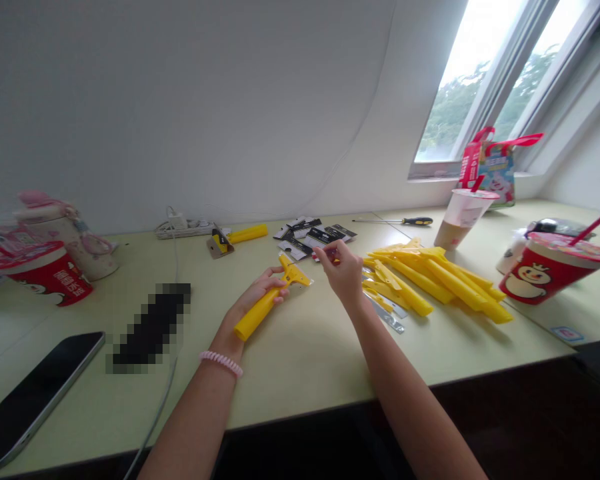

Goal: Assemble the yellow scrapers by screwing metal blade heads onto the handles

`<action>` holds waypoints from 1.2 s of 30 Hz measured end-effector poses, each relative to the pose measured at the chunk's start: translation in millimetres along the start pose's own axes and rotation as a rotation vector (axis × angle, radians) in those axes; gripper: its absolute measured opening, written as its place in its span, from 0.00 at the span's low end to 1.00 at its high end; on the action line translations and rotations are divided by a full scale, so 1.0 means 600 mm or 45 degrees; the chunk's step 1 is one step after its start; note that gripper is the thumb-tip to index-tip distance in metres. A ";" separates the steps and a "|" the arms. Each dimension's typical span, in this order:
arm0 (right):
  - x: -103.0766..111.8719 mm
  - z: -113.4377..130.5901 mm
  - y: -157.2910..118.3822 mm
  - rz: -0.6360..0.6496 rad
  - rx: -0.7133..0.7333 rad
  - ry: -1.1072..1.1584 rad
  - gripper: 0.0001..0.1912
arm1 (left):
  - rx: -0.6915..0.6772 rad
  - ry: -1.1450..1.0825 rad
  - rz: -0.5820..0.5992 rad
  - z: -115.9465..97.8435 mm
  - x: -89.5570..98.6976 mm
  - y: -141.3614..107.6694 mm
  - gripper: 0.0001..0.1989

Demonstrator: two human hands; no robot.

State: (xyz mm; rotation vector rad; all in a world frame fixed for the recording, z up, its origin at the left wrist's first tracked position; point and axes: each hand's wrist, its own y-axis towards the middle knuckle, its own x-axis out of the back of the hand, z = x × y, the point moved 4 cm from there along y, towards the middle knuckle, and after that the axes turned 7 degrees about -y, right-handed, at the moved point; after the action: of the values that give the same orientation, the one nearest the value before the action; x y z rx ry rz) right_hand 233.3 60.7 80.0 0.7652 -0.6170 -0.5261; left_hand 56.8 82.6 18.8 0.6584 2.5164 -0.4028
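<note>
Left hand [257,295]: you have the fingers [274,284] curled fully round the handle of a yellow plastic scraper [261,312], gripping it firmly.
Right hand [345,273]: your fingertips [325,252] are pinched almost shut on a small dark item [334,257], too small to identify.
Scraper head [296,275]: sits just past your left fingers, reaching toward your right fingertips.
Scraper pile [433,280]: lies close beyond your right fingers, with loose metal blades [386,315] at its near edge.
Card packets [314,239]: lie just past your right fingertips.
Risk, drop: you hold the small item by fingertips alone; a loosened pinch could lose it among the packets or pile.
Risk, cut: your bare fingers work near the loose blades; a careless reach could nick them.
Risk, spill: a wide right-arm sweep past the pile could tip the red paper cup [543,273].
</note>
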 end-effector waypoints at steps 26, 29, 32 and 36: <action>-0.005 0.009 0.000 0.120 0.077 -0.002 0.09 | 0.010 0.022 -0.002 -0.005 -0.015 -0.006 0.23; -0.007 0.013 0.000 0.170 0.133 0.041 0.08 | -0.015 0.018 0.009 -0.007 -0.016 -0.006 0.22; -0.007 0.011 0.001 0.175 0.128 0.067 0.08 | -0.024 0.044 0.009 -0.008 -0.018 -0.008 0.22; -0.003 0.004 0.003 0.124 0.073 0.028 0.09 | -0.025 0.073 -0.011 -0.010 -0.021 -0.012 0.21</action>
State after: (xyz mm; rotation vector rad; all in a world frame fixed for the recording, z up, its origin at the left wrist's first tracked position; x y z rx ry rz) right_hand 230.7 61.4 82.2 0.7899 -0.6478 -0.4117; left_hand 60.4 74.3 31.4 0.6603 2.5747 -0.3664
